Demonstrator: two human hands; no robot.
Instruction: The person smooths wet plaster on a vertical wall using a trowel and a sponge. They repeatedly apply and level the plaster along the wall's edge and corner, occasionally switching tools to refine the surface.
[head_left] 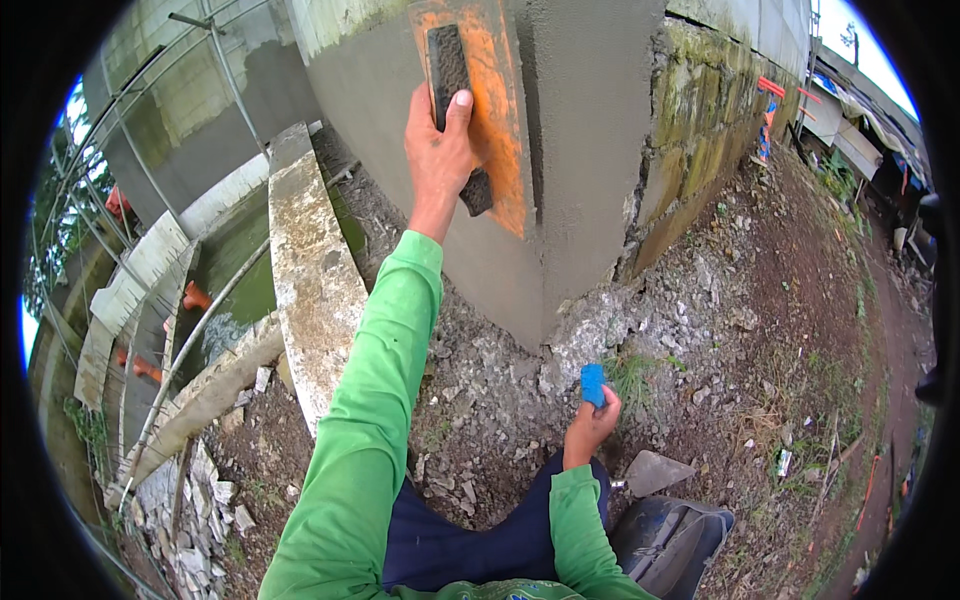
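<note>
My left hand (440,150) is raised in front of a grey plastered wall (390,110), wrapped round the black handle of an orange plastering float (492,100). The float lies flat near the wall's upright corner, its long side running along that edge. Lower and to the right, my right hand (590,432) pinches a small blue block (593,384), sponge-like in look, above the stony ground. Beside my right wrist is a pointing trowel (655,472) with a grey blade. A dark bucket (715,525) holding grey mortar stands next to my right leg.
Right of the corner, old mossy blockwork (700,130) meets the plaster at a cracked edge. On the left, a stained concrete ledge (305,250) borders a pool of green water (235,280) with metal poles around it. Rubble (195,510) and soil cover the ground.
</note>
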